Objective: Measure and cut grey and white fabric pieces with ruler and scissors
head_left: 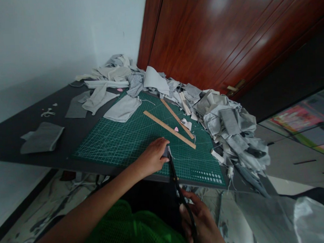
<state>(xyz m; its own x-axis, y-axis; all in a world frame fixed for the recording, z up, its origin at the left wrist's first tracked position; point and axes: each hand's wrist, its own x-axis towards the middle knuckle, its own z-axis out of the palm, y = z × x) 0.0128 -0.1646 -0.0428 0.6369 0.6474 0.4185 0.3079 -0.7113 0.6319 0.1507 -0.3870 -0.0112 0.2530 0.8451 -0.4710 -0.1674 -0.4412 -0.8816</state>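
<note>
At the desk's (21, 125) near edge, the left hand (153, 157) pinched a small grey fabric scrap (169, 152) on the green cutting mat (119, 142). Just right, black scissors (180, 195) ran from the scrap back to the right hand (202, 221), its grip closed around the handles.

Head-worn camera, looking forward and down, tilted.

The single view sits close above the person's own arms and looks across the near edge of the dark surface (13, 133) toward the far corner where the white wall (38, 41) meets a reddish wooden door (228, 34). The horizon leans, the floor (289, 158) showing at right. No second view shares the scene.
</note>
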